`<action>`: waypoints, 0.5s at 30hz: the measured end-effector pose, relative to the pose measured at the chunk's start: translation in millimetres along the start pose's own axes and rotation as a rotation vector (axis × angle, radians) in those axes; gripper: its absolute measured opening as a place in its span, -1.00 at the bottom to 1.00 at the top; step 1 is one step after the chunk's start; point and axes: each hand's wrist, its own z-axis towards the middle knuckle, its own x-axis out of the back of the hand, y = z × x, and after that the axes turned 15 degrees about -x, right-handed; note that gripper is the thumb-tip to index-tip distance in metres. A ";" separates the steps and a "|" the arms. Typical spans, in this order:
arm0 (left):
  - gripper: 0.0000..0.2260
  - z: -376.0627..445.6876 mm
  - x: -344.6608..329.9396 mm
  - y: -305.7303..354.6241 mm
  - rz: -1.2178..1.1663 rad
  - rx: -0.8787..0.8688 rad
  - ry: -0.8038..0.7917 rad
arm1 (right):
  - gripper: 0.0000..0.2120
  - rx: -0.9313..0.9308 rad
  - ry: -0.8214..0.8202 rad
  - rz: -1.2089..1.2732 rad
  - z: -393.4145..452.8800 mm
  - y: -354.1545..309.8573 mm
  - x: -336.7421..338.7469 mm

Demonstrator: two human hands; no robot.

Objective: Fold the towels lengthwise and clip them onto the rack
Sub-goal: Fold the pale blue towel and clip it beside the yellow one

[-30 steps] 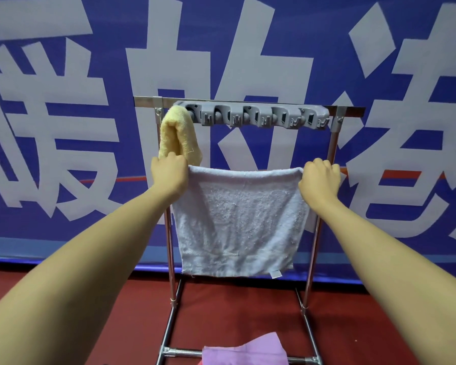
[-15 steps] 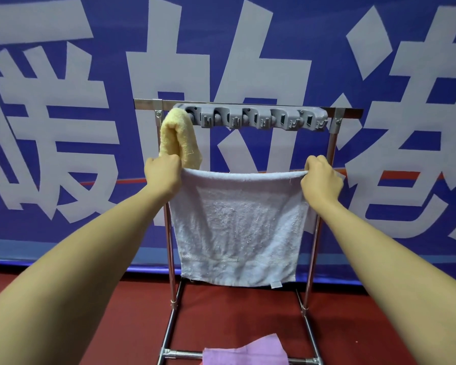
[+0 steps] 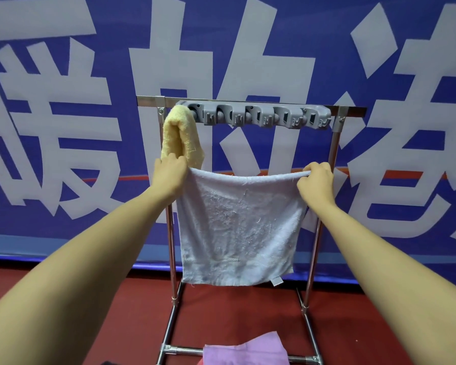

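Blue banner (image 3: 63, 127) behind rack (image 3: 334, 143). Yellow towel (image 3: 181, 135) already clipped at far left. L hand (image 3: 169, 175) & R hand (image 3: 316, 180) pinch white towel (image 3: 237, 227) corners, unfolded; purple towel (image 3: 245, 350) waits near.

Centre frame: left hand (image 3: 169, 175) and right hand (image 3: 317, 180) each grip a top corner of a pale blue towel (image 3: 237, 227), which hangs flat in front of the rack (image 3: 334, 143). Upper centre: grey clip bar (image 3: 256, 115) on the top rail; a folded yellow towel (image 3: 181, 138) hangs from its leftmost clip. Bottom centre: purple towel (image 3: 248, 349) on the base rail. Blue banner (image 3: 63, 101) behind; red floor (image 3: 111, 312).
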 end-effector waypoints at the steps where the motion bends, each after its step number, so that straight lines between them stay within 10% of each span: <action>1: -0.89 -0.7 -1.6 0.3 -0.010 0.001 0.007 | -0.80 -0.002 -0.003 0.000 0.0 1.0 -1.0; 15: -0.76 -7.6 -2.3 11.7 0.067 -0.070 -0.144 | -0.85 -0.073 0.059 0.005 -1.6 8.4 -1.0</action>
